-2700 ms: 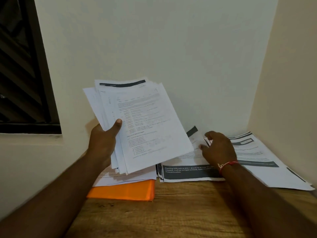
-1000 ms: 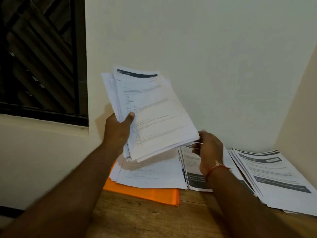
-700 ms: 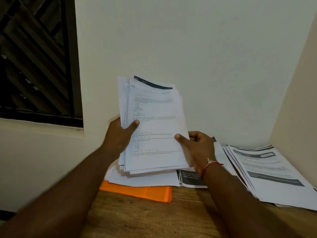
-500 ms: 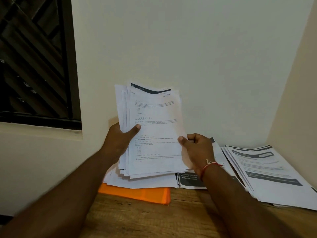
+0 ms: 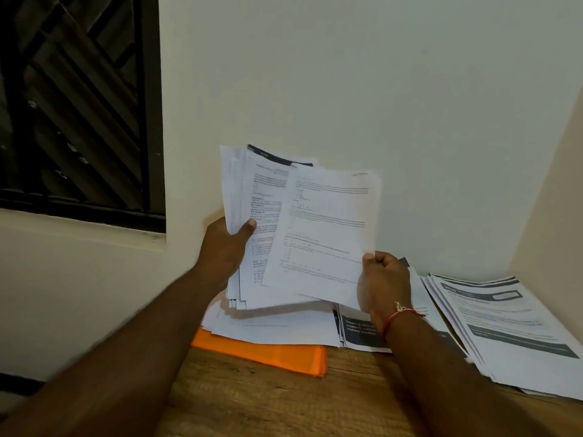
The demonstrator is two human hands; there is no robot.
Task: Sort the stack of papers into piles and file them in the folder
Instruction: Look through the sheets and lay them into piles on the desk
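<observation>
Stack of papers gripped in left hand, thin white printed top sheet now pulled aside, pinched by right hand.

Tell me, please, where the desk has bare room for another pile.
Bare wood shows on the desk in front of the orange folder, toward the near edge. The back is crowded: papers on the folder, a middle pile and a right pile reaching the corner.
</observation>
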